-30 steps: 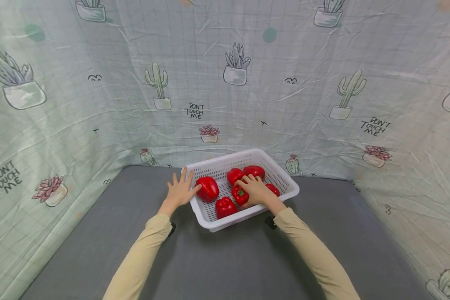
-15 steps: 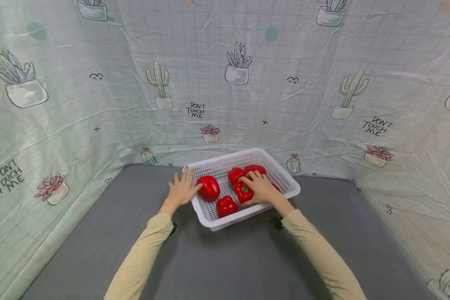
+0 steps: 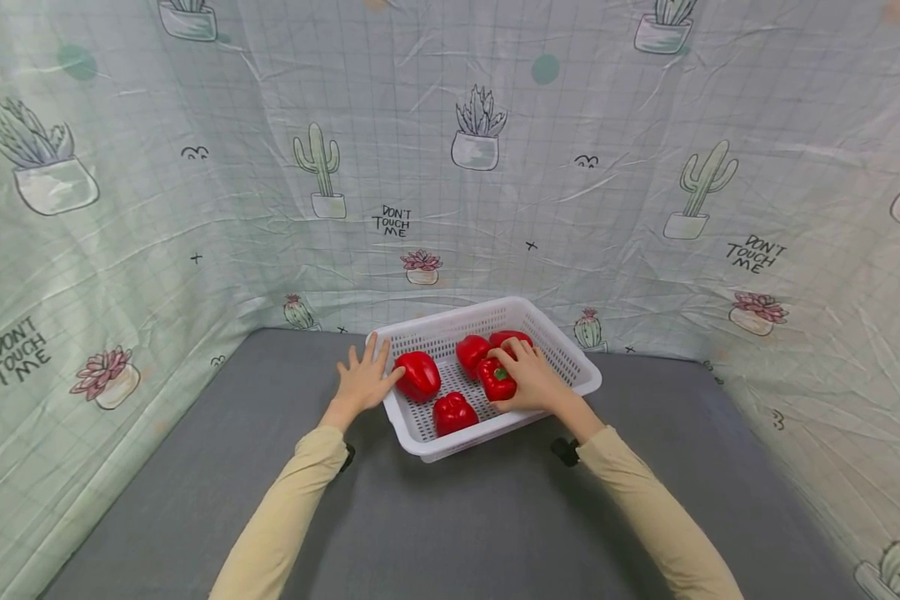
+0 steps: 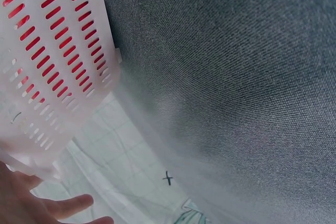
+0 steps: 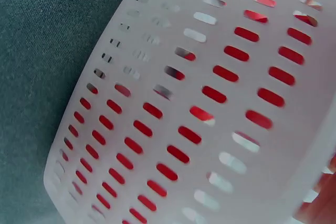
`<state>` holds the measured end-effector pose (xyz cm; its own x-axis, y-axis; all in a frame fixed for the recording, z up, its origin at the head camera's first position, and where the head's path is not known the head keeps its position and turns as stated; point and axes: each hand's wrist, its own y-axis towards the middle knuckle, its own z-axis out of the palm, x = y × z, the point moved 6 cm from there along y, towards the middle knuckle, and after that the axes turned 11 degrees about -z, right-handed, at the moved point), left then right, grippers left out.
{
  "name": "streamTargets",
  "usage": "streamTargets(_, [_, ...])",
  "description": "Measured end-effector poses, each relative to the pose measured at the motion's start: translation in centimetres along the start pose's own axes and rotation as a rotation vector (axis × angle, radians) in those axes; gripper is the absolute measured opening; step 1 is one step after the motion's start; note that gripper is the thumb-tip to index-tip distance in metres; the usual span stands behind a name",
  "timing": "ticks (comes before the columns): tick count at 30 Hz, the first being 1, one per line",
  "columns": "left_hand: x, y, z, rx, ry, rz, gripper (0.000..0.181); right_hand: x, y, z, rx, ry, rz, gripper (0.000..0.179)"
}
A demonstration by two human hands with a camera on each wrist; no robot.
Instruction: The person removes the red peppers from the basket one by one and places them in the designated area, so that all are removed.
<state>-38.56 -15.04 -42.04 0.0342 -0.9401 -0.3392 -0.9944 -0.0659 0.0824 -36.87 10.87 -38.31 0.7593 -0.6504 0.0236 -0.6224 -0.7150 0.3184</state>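
In the head view a white perforated basket [image 3: 583,373] holds several red bell peppers. My right hand [image 3: 534,383] reaches in over its near side, fingers and thumb curled round a bell pepper [image 3: 497,382] whose green stem faces up. My left hand [image 3: 360,385] lies with spread fingers at the basket's left rim, its thumb beside a large bell pepper [image 3: 417,377]. Another bell pepper [image 3: 454,414] sits by the near wall. Two more, a bell pepper [image 3: 471,353] and a bell pepper [image 3: 512,337], lie behind the right hand. Red shows through the basket's slots in both wrist views.
The basket stands at an angle on a dark grey cloth-covered table [image 3: 450,533]. A pale curtain [image 3: 390,100] printed with cacti encloses the back and both sides, close behind the basket. A black wrist device [image 3: 566,452] hangs under the right wrist.
My right hand has shifted to the right inside the basket, and the gripped bell pepper has moved with it. The hand now covers the rightmost pepper. My left hand has stayed put.
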Motion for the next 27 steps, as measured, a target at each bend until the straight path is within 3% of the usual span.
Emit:
streamTargets(7, [0.0,0.1,0.1,-0.003,0.001,-0.002,0.071,0.2,-0.8,-1.6,-0.093,-0.051,-0.062,0.07])
streamTargets(21, [0.1,0.1,0.3,0.021,0.006,-0.015,0.069,-0.7,-2.8,-3.0,-0.088,-0.085,-0.021,0.074])
streamTargets(24, [0.5,0.8,0.8,0.037,-0.021,-0.021,0.075,-0.9,-3.2,-3.2,-0.09,-0.069,-0.014,0.075])
streamTargets(27, [1.6,2.4,2.5,0.024,-0.02,-0.019,0.08,-1.0,-3.6,-3.6,-0.105,-0.071,-0.013,0.075])
